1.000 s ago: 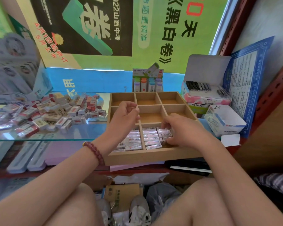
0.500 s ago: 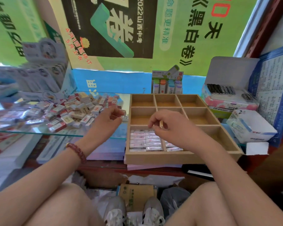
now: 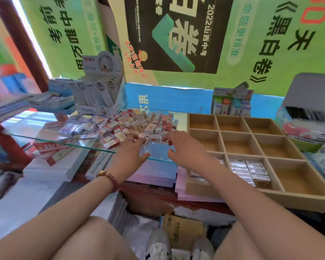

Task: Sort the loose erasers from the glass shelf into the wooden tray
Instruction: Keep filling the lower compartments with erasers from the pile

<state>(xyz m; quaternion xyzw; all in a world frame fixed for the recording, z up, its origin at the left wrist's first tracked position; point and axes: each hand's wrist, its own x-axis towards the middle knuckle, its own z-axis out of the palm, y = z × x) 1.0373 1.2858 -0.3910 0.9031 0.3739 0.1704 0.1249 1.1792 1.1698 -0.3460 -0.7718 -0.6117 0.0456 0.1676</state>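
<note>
- The left hand (image 3: 131,150) lies over the near edge of the glass shelf (image 3: 36,126). Its fingers are stretched forward and the tips touch the front erasers. It is released; I see nothing closed in it.
- The right hand (image 3: 183,147) is just beside it, with the fingers bent down at the border of the pile. If they already pinch one piece, I cannot tell.
- One second ago both hands were at the wooden tray (image 3: 270,196), the right one low in a front compartment. Now both have gone left to the shelf.
- I judge that one round of placing is finished and a new pick begins. Nothing is being carried at this moment.
- The loose erasers (image 3: 128,124) are in a heap on the right part of the glass, near the tray but apart from it. They point in every direction and some lean on others, so there is no common long axis. The white one (image 3: 155,138) just before the right fingers lies about left to right.
- The sorted erasers (image 3: 251,168) lie flat in the front row of the tray. Their long axis goes across the compartment, along the front wall.
- The two back rows and the front right compartment hold nothing, so much work is left.
</note>
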